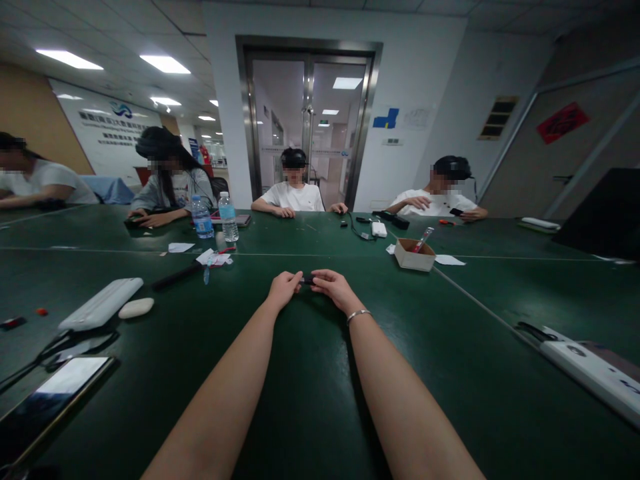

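Observation:
My left hand [284,288] and my right hand [333,287] meet out in front of me on the green table [310,387]. Together they pinch a small dark object [308,279] between the fingertips; it is too small to make out what it is. A silver bracelet [359,314] circles my right wrist. Both forearms stretch straight out from the lower edge of the view.
A white keyboard [101,303], a white mouse [136,307] and a phone [55,393] lie at left. A small cardboard box [413,254] stands ahead right, two water bottles [216,217] ahead left. A white device [595,370] lies at right. Several people sit along the far side.

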The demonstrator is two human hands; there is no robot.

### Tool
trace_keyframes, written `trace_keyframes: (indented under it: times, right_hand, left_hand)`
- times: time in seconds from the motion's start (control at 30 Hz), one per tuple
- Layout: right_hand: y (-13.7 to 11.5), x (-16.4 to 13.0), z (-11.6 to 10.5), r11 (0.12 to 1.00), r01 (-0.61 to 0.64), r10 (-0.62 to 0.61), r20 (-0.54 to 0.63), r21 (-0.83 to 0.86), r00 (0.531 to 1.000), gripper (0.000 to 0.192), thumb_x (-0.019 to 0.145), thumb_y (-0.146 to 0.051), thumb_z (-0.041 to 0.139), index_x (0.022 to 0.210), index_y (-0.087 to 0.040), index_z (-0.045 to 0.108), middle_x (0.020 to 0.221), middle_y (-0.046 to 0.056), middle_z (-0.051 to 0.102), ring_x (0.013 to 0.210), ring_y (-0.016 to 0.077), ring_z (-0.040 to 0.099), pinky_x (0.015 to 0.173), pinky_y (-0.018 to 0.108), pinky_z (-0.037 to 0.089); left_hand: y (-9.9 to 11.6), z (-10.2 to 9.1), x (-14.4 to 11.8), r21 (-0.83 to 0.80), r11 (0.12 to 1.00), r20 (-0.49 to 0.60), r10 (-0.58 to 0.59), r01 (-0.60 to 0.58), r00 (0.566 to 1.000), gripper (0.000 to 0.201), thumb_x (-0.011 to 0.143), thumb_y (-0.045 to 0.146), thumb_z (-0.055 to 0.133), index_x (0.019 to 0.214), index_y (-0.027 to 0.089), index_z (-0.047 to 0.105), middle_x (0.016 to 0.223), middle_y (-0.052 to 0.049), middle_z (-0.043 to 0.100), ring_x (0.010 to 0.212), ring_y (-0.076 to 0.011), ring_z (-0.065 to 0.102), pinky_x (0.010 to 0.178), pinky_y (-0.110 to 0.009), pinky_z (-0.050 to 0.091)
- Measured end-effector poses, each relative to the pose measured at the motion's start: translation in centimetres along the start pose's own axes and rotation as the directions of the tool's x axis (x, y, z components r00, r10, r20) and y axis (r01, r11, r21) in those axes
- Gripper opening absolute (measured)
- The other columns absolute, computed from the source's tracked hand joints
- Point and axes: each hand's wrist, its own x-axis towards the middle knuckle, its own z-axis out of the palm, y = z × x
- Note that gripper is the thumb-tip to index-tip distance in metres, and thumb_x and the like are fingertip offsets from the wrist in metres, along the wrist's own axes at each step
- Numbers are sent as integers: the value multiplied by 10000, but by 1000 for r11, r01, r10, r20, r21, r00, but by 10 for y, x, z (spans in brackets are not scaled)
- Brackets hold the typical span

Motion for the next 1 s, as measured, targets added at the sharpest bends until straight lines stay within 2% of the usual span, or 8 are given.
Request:
trace_keyframes:
  times: [0.13,0.3,0.63,0.87,1.0]
  right_hand:
    - [0,-1,-1,1000,24,-24,36,0,999,313,584,-144,801,874,-139,683,828,29,631,770,147,632,684,235,563]
    - [0,-1,-1,1000,16,-15,51,-15,999,336,561,-155,810,873,-145,686,852,27,615,785,151,626,696,239,557]
    - [0,0,-3,998,28,-23,90,-58,996,337,561,-133,800,872,-144,672,906,34,617,801,146,623,740,264,546]
    - [2,3,-5,999,-12,14,66,-43,998,247,677,-113,734,912,-136,660,874,50,651,726,128,648,652,206,555]
    - [2,4,-3,998,-38,38,-1,-40,999,161,746,-104,682,904,-117,652,778,53,663,612,110,643,579,184,552]
  left_hand:
    - [3,-2,-1,80,997,-3,-1,1,1000,476,800,552,418,589,162,590,603,-34,615,591,-164,559,624,-290,383]
    - [1,-3,0,38,997,24,-70,69,997,505,790,567,407,592,150,611,562,-40,608,546,-164,552,617,-294,387]
    - [1,-2,1,-1,994,43,-110,111,993,512,800,536,409,516,157,603,590,-55,646,570,-172,592,654,-297,421]
    - [6,-2,-3,-61,997,92,-41,47,995,564,808,548,368,413,175,520,641,-65,667,659,-177,621,736,-299,419]
    - [6,1,-3,-85,996,119,-23,33,993,559,792,579,342,490,164,563,644,-63,651,585,-161,578,642,-298,415]
